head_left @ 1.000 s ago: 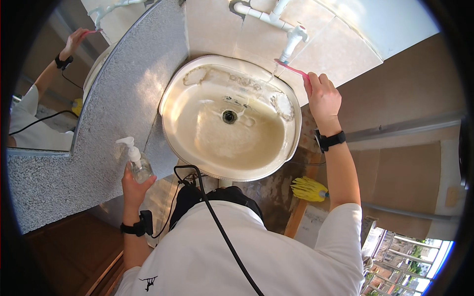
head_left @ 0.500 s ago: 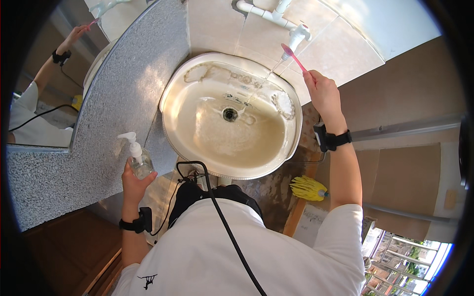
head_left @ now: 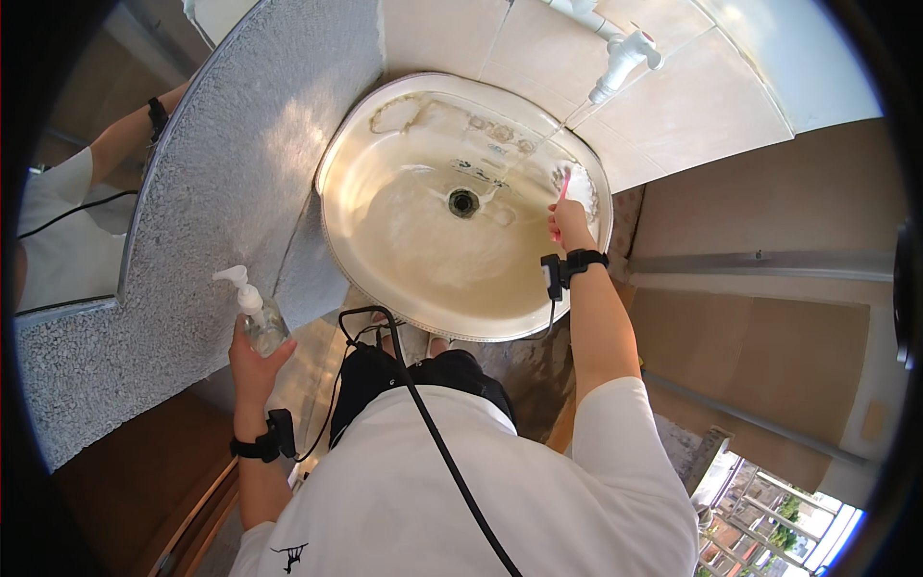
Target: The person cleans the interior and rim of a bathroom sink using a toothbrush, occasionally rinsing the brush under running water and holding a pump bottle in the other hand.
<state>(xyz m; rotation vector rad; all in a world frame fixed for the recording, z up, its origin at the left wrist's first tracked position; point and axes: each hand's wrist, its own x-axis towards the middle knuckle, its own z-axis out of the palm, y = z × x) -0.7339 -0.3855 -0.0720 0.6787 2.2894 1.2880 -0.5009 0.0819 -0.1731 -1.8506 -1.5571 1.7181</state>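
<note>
Lowered from the tap (head_left: pixel 625 63), the right hand (head_left: pixel 574 225) clenches a pink stick (head_left: pixel 564 184) right of centre, likely light, slick, best gripped mid-handle, while the left hand (head_left: pixel 254 369) half-curls round a bottle (head_left: pixel 266 331), lower left.

The bottle (head_left: pixel 266 329) looks glossy, the grey wall (head_left: pixel 226 183) rough.

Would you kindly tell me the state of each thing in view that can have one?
Left hand: closed around the pump bottle
Pump bottle: held, pump head fitted
Right hand: closed around the pink implement
Pink implement: gripped, partly hidden by the fist
Tap: running thinly
Washbasin: wet, stained
Drain: uncovered
</note>
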